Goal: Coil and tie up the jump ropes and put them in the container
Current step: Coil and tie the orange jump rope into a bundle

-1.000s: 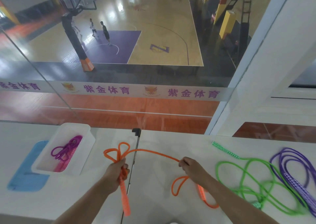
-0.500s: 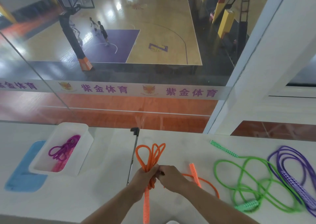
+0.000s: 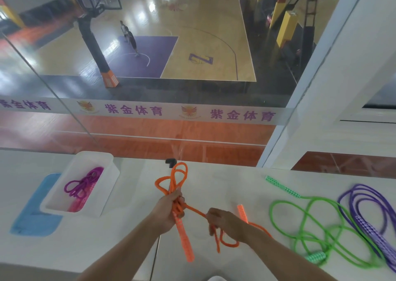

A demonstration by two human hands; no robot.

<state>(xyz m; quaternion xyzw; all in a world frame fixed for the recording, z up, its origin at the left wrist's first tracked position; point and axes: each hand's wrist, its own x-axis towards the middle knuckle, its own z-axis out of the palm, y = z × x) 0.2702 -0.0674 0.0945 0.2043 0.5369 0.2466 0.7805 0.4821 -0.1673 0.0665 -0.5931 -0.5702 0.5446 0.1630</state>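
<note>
My left hand [image 3: 166, 211] grips a bundle of orange jump rope [image 3: 174, 181]; its loops stick up above my fist and one orange handle hangs below it. A taut strand runs from that bundle to my right hand [image 3: 228, 224], which pinches the cord, with loose orange loops hanging under it. The second orange handle [image 3: 242, 213] lies on the table just behind my right hand. The white container [image 3: 109, 174] stands at the left and holds a coiled magenta rope [image 3: 82, 185].
A green jump rope [image 3: 304, 223] lies uncoiled on the white table to the right, and a purple rope [image 3: 364, 210] lies beyond it at the right edge. A blue mat [image 3: 34, 218] lies under the container. A glass wall runs along the table's far edge.
My hands met at the bundle and have drawn apart again; my right hand has pulled a strand out to the right. The bundle has more loops than a second ago.
</note>
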